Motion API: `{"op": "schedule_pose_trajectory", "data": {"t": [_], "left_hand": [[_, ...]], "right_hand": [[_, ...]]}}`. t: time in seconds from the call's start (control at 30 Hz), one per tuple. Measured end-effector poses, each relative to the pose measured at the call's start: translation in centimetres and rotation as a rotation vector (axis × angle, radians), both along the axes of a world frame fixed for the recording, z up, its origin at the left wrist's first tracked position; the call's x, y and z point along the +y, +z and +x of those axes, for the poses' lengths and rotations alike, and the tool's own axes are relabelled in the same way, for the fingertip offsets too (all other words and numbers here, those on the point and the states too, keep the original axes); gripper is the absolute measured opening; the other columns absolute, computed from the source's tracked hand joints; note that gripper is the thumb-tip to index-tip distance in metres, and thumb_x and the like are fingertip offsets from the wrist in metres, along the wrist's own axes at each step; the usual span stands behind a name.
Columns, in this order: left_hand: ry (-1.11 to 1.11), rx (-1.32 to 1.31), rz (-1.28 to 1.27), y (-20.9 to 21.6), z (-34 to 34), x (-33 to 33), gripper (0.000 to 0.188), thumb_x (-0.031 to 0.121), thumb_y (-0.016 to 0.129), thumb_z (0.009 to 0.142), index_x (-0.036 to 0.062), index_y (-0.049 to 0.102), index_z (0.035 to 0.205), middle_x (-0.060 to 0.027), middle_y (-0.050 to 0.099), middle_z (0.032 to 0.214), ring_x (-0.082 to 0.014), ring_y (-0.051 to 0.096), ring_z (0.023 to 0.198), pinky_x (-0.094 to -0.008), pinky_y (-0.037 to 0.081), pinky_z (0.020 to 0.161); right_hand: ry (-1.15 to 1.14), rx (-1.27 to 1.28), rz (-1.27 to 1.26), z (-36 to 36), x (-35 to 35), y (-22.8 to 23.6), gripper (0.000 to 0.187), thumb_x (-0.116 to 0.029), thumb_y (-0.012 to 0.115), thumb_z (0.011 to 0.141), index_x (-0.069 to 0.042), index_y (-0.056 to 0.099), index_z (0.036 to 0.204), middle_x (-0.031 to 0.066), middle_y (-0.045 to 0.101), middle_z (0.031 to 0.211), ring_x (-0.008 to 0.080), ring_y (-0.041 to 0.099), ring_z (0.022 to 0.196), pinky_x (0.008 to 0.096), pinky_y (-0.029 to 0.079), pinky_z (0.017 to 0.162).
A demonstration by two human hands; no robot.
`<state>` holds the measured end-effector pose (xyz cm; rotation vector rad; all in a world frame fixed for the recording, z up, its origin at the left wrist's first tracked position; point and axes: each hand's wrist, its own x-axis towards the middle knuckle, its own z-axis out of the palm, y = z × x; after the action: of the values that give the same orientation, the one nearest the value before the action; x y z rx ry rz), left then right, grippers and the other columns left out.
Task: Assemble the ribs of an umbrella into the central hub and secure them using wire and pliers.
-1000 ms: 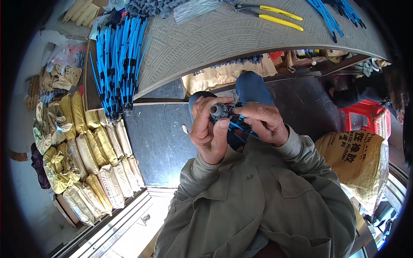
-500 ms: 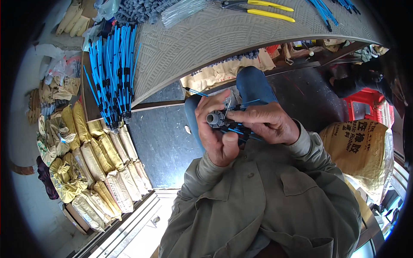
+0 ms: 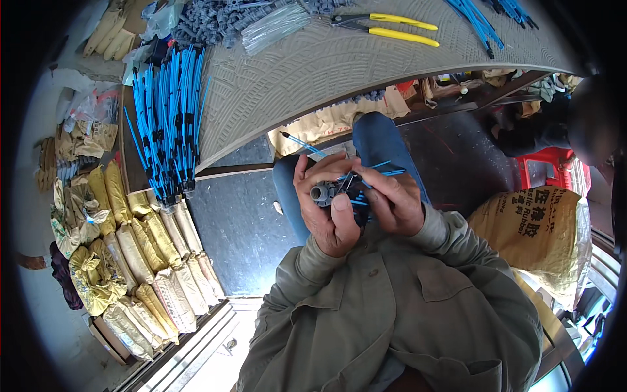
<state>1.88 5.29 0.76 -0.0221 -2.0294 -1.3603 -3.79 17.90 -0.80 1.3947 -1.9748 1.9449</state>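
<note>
Head view: gray hollow-ended fitting (image 3: 320, 194) held in left hand (image 3: 328, 219), fingers curled round far side, thumb on near side. Open end faces left; long axis roughly left to right, thin blue tubes (image 3: 394, 173) jutting right. Right hand (image 3: 400, 201) just right of fitting, thumb and forefinger close together beside thin pale strand (image 3: 345, 182) (too small to tell whether pinched).

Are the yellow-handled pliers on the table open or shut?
The pliers lie with their yellow handles spread apart on the table. Whether the tips are parted, I cannot tell: too small.
</note>
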Motion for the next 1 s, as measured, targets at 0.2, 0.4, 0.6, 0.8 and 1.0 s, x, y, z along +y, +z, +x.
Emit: {"op": "schedule_pose_trajectory", "data": {"t": [0.2, 0.4, 0.6, 0.8, 1.0], "left_hand": [[0.071, -0.028, -0.055, 0.4, 0.2, 0.3, 0.021, 0.018, 0.046, 0.085, 0.0026, 0.040, 0.098, -0.0131, 0.063, 0.093, -0.0265, 0.058, 0.098, -0.0472, 0.016, 0.104], [0.118, -0.030, -0.066, 0.4, 0.1, 0.6, 0.020, 0.016, 0.047, 0.084, 0.0029, 0.041, 0.098, -0.0117, 0.063, 0.093, -0.0247, 0.059, 0.097, -0.0478, 0.016, 0.104], [0.136, -0.037, -0.087, 0.5, 0.0, 0.7, 0.020, 0.016, 0.047, 0.084, 0.0035, 0.042, 0.098, -0.0109, 0.064, 0.092, -0.0246, 0.059, 0.097, -0.0477, 0.016, 0.104], [0.131, -0.035, -0.073, 0.5, 0.1, 0.6, 0.020, 0.017, 0.048, 0.084, 0.0037, 0.042, 0.098, -0.0105, 0.064, 0.092, -0.0243, 0.059, 0.098, -0.0474, 0.016, 0.104], [0.074, -0.063, -0.003, 0.4, 0.5, 0.3, 0.023, 0.021, 0.047, 0.086, 0.0032, 0.041, 0.100, -0.0127, 0.064, 0.093, -0.0269, 0.058, 0.098, -0.0484, 0.020, 0.103]], "right_hand": [[-0.104, -0.023, 0.030, 0.6, -0.2, 0.5, 0.042, 0.009, 0.050, 0.080, 0.003, 0.047, 0.122, 0.0214, 0.062, 0.101, 0.0274, 0.066, 0.080, 0.0335, 0.051, 0.069], [-0.135, 0.019, 0.060, 0.7, -0.1, 0.5, 0.046, 0.010, 0.051, 0.079, 0.003, 0.046, 0.124, 0.0213, 0.062, 0.102, 0.0274, 0.065, 0.079, 0.0326, 0.050, 0.069], [-0.133, 0.100, 0.071, 0.5, 0.1, 0.4, 0.050, 0.012, 0.052, 0.076, 0.003, 0.047, 0.124, 0.0203, 0.063, 0.099, 0.0253, 0.065, 0.070, 0.0321, 0.050, 0.063], [-0.202, 0.114, 0.056, 0.9, -0.3, 0.2, 0.053, 0.013, 0.055, 0.072, 0.002, 0.049, 0.124, 0.0166, 0.064, 0.092, 0.0234, 0.063, 0.065, 0.0310, 0.049, 0.059], [-0.162, 0.177, 0.029, 0.7, -0.2, -0.5, 0.047, 0.010, 0.058, 0.073, -0.001, 0.055, 0.118, 0.0130, 0.063, 0.086, 0.0232, 0.063, 0.066, 0.0295, 0.049, 0.057]]}}
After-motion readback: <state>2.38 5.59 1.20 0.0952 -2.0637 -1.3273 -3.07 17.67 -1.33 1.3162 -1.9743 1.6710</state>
